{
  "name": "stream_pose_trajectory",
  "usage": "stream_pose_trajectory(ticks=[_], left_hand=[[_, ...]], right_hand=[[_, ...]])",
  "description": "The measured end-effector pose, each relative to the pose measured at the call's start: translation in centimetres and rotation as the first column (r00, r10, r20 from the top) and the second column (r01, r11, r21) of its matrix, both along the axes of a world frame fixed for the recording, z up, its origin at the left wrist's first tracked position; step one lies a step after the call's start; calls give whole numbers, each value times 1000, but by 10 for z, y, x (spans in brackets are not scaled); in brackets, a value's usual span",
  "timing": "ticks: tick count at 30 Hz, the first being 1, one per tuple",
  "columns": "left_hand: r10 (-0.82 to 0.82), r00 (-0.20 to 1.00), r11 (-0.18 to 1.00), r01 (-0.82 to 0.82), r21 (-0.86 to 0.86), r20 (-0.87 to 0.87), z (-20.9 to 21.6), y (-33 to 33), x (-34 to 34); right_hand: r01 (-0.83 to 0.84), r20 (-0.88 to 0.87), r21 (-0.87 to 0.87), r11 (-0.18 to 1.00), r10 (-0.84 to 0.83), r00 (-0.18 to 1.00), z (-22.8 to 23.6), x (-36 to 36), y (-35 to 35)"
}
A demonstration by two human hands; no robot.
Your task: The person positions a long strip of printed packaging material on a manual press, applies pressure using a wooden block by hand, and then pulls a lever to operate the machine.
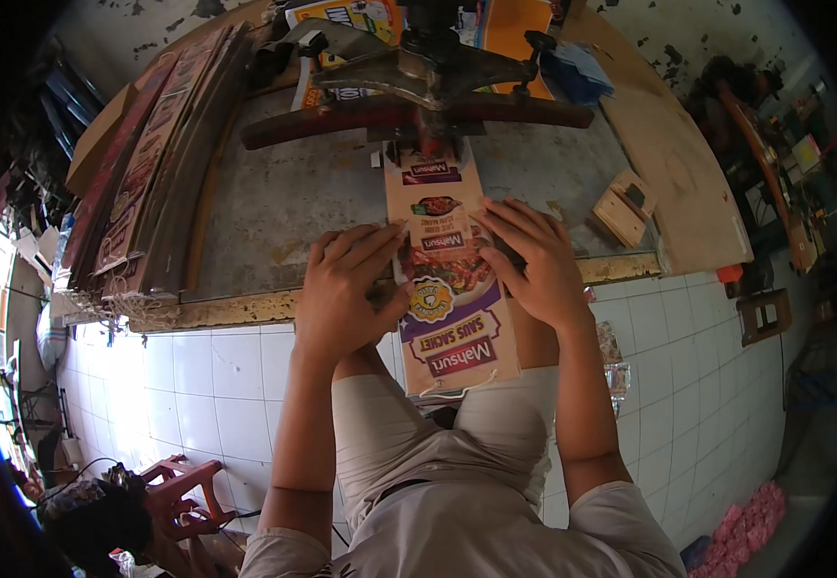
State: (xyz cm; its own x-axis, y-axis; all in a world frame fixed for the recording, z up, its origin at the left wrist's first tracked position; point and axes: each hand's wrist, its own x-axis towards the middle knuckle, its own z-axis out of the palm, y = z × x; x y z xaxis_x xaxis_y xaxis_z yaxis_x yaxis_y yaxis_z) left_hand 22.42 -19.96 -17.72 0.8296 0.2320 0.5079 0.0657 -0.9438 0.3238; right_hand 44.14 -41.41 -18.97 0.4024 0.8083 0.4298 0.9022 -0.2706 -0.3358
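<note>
As a scuffed gray metal worktable (288, 202) overhangs white floor tiles (221, 390), half-open left hand (346, 284) and right hand (534, 255) touch a flat tan strip's (433, 207) edges, its purple-banded labels (452, 337) inverted.

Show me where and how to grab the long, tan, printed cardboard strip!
Likely best by the two long side edges of the strip, coming from left and right, where the bare left hand and bare right hand rest: it is flat, its far end under the dark metal press.
</note>
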Motion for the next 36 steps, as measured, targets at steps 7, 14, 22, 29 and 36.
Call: stream_pose_trajectory(ticks=[7,14,22,29,36], left_hand=[[18,1000,1000,-18,1,17,1,-1,0],[20,1000,1000,-20,10,15,-1,-1,1],[17,1000,1000,-17,-1,7,0,-1,1],[13,1000,1000,-13,-8,14,-1,0,0],[6,1000,1000,-6,-20,8,-2,2,-1]], right_hand=[[-11,6,4,1000,11,1000,0,0,1],[-26,45,-8,1000,26,999,0,1,1],[-13,34,-6,1000,14,999,0,1,1],[-10,35,-11,1000,10,999,2,-1,2],[4,44,-26,1000,-3,999,1,-2,1]])
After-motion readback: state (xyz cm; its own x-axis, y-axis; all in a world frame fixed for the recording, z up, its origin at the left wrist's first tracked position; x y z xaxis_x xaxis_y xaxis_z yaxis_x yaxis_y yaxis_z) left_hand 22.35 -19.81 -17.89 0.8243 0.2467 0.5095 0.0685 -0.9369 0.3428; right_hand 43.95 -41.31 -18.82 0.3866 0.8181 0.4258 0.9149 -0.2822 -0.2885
